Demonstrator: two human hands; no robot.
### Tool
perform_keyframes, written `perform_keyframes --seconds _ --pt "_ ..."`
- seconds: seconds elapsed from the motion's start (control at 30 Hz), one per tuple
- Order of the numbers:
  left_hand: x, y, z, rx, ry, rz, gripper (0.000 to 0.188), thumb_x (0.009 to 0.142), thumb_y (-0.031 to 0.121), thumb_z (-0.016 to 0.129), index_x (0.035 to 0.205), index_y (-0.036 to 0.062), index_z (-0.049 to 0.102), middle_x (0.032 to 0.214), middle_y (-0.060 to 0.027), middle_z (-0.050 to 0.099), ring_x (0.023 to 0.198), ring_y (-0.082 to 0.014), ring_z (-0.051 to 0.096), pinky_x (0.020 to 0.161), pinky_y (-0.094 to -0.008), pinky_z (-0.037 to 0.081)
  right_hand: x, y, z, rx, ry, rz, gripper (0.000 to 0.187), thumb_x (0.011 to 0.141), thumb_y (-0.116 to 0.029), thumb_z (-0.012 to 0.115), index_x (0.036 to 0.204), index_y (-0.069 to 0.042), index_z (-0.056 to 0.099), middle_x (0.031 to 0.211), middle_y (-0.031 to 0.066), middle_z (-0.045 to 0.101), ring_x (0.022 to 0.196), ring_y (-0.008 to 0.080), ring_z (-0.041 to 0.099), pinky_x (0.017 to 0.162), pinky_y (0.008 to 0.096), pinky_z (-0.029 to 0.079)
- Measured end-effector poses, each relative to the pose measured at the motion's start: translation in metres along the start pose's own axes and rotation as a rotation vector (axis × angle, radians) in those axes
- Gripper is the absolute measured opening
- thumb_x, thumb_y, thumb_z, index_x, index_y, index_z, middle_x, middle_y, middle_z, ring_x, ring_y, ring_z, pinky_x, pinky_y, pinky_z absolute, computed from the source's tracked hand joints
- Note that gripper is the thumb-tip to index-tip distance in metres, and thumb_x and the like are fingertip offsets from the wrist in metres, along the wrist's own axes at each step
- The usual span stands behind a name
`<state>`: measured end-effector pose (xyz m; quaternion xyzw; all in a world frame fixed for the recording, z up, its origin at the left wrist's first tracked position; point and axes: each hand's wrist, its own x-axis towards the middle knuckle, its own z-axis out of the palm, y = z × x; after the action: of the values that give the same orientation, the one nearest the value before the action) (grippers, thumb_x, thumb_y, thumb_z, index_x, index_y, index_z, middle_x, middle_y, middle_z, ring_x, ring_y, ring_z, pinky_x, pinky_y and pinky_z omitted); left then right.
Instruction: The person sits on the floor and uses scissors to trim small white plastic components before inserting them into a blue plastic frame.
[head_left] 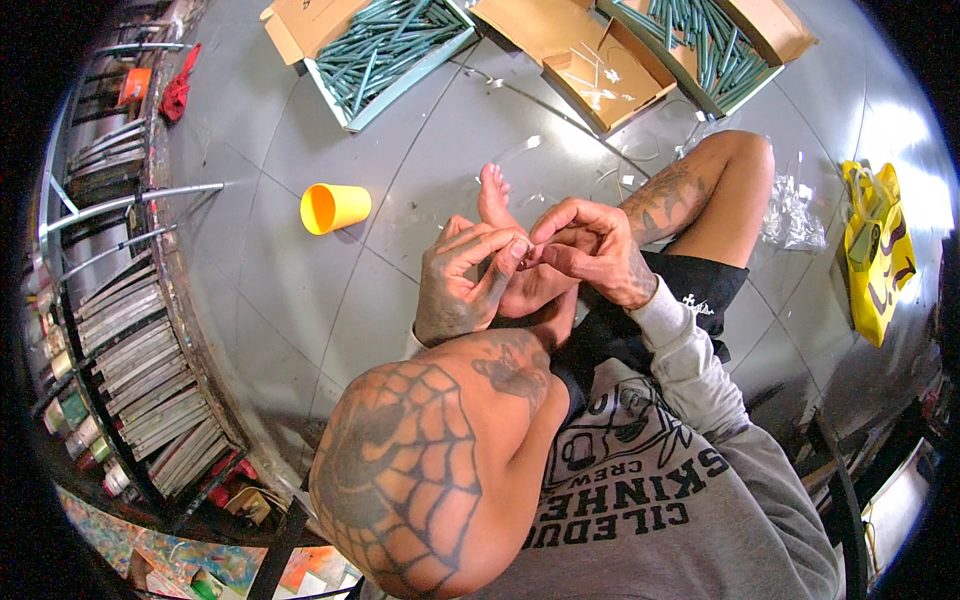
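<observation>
In front of my crossed legs, my left hand (457, 288) and my right hand (603, 254) meet fingertip to fingertip. Thumb and forefinger are pinched together on each. Whatever lies between the fingertips is too small and too covered by the fingers to make out. My bare foot (492, 198) shows just beyond the hands. To the left of my left hand, a yellow plastic cup (352, 208) lies on its side on the grey tiled floor, its mouth turned left.
Farther off are two open boxes (412, 86) (750, 93) of dark green pen-like sticks. Between them, a small cardboard box (640, 64) holds thin white pieces. At right lie a clear bag of small parts (797, 215) and a yellow bag (875, 260). A metal rack (130, 205) lines the left.
</observation>
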<state>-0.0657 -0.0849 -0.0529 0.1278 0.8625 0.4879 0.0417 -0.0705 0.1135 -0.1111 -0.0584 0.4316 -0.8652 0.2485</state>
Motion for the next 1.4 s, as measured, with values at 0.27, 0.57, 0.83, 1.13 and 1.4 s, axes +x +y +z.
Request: perform_keyframes --seconds 0.27,0.57,0.83,1.13,1.4 --pt "0.002 0.002 -0.001 -0.014 0.001 0.005 0.012 0.092 0.015 0.067 0.094 0.0046 0.073 0.085 -0.0018 0.071 0.076 -0.0183 0.05 0.075 -0.0308 0.043 -0.001 -0.003 0.004 -0.063 0.038 -0.029 0.014 0.089 0.008 0.064 0.103 0.005 0.061 0.103 0.0109 0.065 0.096 0.0162 0.065 0.089 0.0299 0.054" --pt "-0.003 -0.01 0.0 0.072 0.05 0.096 0.015 0.087 0.017 0.072 0.096 0.0058 0.075 0.085 -0.0027 0.071 0.078 -0.0214 0.05 0.074 -0.0332 0.045 0.001 0.008 0.0 -0.072 0.057 -0.07 0.012 0.088 0.008 0.063 0.099 0.005 0.061 0.1 0.0112 0.066 0.091 0.0168 0.067 0.085 0.0304 0.056" --pt "0.003 -0.004 -0.006 0.158 0.014 0.26 0.015 0.087 0.019 0.072 0.097 0.0084 0.075 0.086 -0.0009 0.07 0.079 -0.0225 0.05 0.074 -0.0341 0.044 0.003 0.008 -0.005 -0.027 -0.015 -0.036 0.013 0.085 0.009 0.067 0.096 0.004 0.061 0.099 0.0107 0.066 0.093 0.0168 0.066 0.084 0.0294 0.055" --pt "0.004 -0.003 -0.008 0.13 -0.011 0.217 0.012 0.087 0.018 0.072 0.095 0.0089 0.075 0.089 0.0014 0.071 0.079 -0.0209 0.051 0.077 -0.033 0.045 0.002 -0.015 0.013 -0.005 -0.017 0.031 0.027 0.08 0.013 0.071 0.1 0.001 0.058 0.105 0.0092 0.062 0.099 0.0161 0.063 0.087 0.0302 0.054" --pt "0.002 0.003 -0.005 0.021 0.104 0.18 0.012 0.087 0.015 0.072 0.094 0.006 0.075 0.088 -0.0016 0.071 0.08 -0.0209 0.052 0.075 -0.0326 0.046 -0.004 -0.02 0.016 -0.134 0.022 -0.057 0.016 0.087 0.009 0.062 0.102 0.005 0.06 0.103 0.012 0.064 0.097 0.0175 0.065 0.089 0.0319 0.053"
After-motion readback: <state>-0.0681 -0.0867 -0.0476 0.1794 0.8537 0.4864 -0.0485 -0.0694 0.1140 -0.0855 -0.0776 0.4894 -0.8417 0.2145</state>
